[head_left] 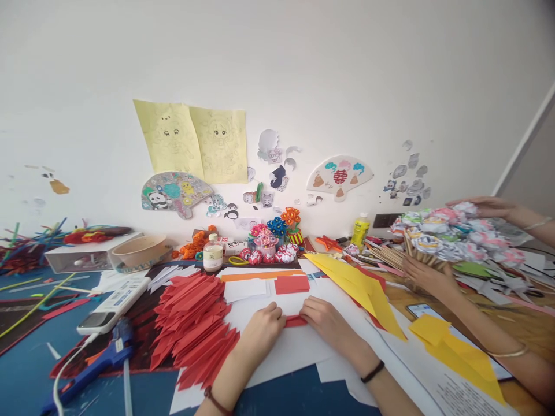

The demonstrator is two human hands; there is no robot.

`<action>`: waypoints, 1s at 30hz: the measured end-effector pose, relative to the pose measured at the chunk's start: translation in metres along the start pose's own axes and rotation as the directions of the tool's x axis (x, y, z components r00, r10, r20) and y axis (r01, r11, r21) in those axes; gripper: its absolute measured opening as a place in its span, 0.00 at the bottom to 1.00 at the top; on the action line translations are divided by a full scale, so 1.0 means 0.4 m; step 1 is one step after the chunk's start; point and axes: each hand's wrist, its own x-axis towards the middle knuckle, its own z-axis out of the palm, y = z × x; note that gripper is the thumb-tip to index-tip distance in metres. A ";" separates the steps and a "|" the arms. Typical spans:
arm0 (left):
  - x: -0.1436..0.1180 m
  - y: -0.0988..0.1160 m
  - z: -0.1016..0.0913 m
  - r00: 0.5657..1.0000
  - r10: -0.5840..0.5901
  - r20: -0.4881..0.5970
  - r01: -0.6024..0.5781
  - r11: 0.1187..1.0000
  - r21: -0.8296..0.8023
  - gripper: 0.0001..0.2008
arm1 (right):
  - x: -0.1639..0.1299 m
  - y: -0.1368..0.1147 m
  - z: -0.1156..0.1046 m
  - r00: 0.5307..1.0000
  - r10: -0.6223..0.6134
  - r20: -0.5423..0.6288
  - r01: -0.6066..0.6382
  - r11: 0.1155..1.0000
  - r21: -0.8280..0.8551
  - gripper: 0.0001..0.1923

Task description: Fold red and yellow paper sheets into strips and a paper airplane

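A folded strip of red paper [295,322] lies on white sheets, pinched at one end by my left hand [267,325] and at the other by my right hand [324,319]. The fingers of both hands are closed on it. Just behind it rests a flat red paper rectangle [292,284], with small white sheets [245,290] to its left. Beside my left forearm spreads a large heap of folded red paper pieces [191,323]. Yellow paper [359,286] lies to the right of my right hand.
At right, another person's hands [427,277] hold a bundle of crumpled-paper flowers [451,234] on sticks. A blue glue gun [102,361] and a white power strip [115,303] lie at left. Behind stand a glue bottle [213,254], a yellow bottle [360,232] and pipe-cleaner flowers [276,227].
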 end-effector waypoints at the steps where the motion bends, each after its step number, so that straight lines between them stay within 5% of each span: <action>1: 0.001 -0.001 0.002 1.000 0.005 0.000 -0.005 1.000 0.005 0.06 | -0.001 0.002 0.002 1.000 -0.006 -0.002 0.006 1.000 0.003 0.14; 9: -0.001 0.005 -0.016 1.000 0.019 0.020 -0.019 0.999 0.037 0.05 | -0.008 0.010 0.011 0.998 -0.060 -0.010 0.060 0.997 -0.047 0.13; 16: 0.000 0.003 0.013 1.000 0.022 -0.005 -0.022 0.998 0.064 0.06 | 0.001 0.004 0.044 0.978 -0.208 0.020 0.204 0.931 -0.304 0.15; 23: -0.005 0.024 -0.015 1.000 0.021 0.014 -0.022 0.997 0.080 0.07 | -0.002 -0.023 0.012 0.996 0.025 -0.091 -0.036 0.991 -0.126 0.15; 27: -0.007 0.032 -0.023 1.000 0.009 0.020 -0.011 0.997 0.080 0.08 | -0.017 -0.069 0.025 0.975 -0.020 -0.222 0.010 0.999 -0.047 0.24; 30: -0.008 0.029 -0.018 1.000 0.000 0.029 -0.002 0.998 0.055 0.08 | -0.030 -0.093 0.062 0.985 -0.050 -0.164 0.043 0.998 -0.045 0.27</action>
